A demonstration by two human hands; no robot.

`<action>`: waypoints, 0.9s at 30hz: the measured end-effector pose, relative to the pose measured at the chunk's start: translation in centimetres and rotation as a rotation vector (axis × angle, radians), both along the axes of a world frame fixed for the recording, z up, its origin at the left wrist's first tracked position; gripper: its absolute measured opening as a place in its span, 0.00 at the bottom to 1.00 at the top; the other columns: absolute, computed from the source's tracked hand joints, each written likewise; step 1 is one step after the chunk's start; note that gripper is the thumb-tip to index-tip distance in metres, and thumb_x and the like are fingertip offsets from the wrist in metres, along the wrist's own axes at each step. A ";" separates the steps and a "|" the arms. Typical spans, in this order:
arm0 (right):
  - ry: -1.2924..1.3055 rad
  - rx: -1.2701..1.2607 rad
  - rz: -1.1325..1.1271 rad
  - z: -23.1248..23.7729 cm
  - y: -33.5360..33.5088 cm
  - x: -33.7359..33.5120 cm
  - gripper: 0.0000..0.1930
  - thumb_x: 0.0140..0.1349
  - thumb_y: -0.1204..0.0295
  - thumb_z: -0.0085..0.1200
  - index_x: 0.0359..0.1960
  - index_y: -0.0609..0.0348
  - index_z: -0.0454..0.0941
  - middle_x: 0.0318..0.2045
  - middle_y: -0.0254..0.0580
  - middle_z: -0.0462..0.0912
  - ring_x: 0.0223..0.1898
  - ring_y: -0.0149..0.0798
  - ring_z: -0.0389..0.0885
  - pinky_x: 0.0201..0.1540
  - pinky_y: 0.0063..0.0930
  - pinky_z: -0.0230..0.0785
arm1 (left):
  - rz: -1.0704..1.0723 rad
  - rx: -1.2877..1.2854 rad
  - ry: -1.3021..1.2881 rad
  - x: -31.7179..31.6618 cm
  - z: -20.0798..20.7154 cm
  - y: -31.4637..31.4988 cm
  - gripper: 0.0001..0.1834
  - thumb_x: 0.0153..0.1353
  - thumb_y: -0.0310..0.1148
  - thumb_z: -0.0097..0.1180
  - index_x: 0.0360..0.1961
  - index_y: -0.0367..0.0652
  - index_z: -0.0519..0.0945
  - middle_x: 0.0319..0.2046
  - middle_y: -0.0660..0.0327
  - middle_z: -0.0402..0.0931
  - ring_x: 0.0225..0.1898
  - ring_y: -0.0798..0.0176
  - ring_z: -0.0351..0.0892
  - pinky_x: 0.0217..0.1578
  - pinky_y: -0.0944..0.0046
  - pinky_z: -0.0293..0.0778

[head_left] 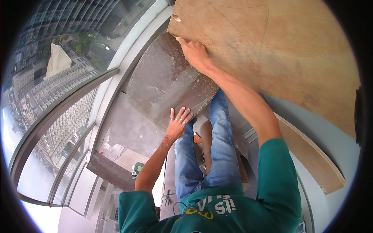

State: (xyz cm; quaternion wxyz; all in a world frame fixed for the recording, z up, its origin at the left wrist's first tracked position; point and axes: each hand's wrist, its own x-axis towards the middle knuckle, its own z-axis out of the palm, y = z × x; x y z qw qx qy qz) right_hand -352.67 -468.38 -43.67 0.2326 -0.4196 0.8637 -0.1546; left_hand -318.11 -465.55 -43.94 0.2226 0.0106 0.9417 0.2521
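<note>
Resting the left hand open on the dark board, gripping nothing, seemingly steadying it. Beyond that hand, apparently touching the plywood sheet at its edge with the partly curled right hand, not showing whether gripping. Probably calling for steady pressure. Beside the left hand, showing a scuffed grey panel; beyond, meeting a window frame, then buildings.

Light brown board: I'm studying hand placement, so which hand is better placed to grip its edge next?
Probably the right hand: its fingers are at the edge of the light brown board. The left hand is farther off, fingers spread on the dark board.
</note>
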 end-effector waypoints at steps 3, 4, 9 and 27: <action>0.007 -0.039 -0.021 -1.2 -1.9 -0.6 0.24 0.61 0.83 0.44 0.61 0.70 0.66 0.24 0.56 0.83 0.31 0.56 0.85 0.38 0.50 0.76 | 0.002 0.017 0.008 -0.4 0.1 0.2 0.43 0.44 0.26 0.60 0.66 0.52 0.65 0.70 0.62 0.55 0.75 0.54 0.45 0.70 0.29 0.35; 0.007 -0.024 -0.039 -1.9 -2.4 -0.9 0.24 0.61 0.83 0.44 0.61 0.70 0.66 0.24 0.56 0.82 0.31 0.57 0.84 0.38 0.51 0.76 | -0.003 0.011 0.019 -0.6 0.0 0.3 0.43 0.43 0.26 0.61 0.66 0.52 0.65 0.70 0.62 0.55 0.75 0.54 0.45 0.70 0.29 0.35; -0.033 0.073 -0.042 -2.7 -0.3 0.2 0.25 0.61 0.83 0.44 0.62 0.70 0.65 0.26 0.59 0.82 0.33 0.58 0.84 0.39 0.52 0.75 | -0.028 0.013 -0.090 -0.4 0.2 -0.1 0.43 0.48 0.28 0.61 0.68 0.55 0.62 0.72 0.65 0.51 0.75 0.57 0.43 0.70 0.29 0.37; -0.048 0.007 -0.007 -1.3 -1.4 -0.4 0.23 0.63 0.82 0.42 0.62 0.68 0.66 0.27 0.57 0.83 0.31 0.55 0.85 0.36 0.48 0.76 | 0.025 0.011 -0.023 0.4 -0.8 0.7 0.43 0.44 0.27 0.61 0.67 0.54 0.65 0.71 0.63 0.53 0.75 0.55 0.44 0.69 0.29 0.36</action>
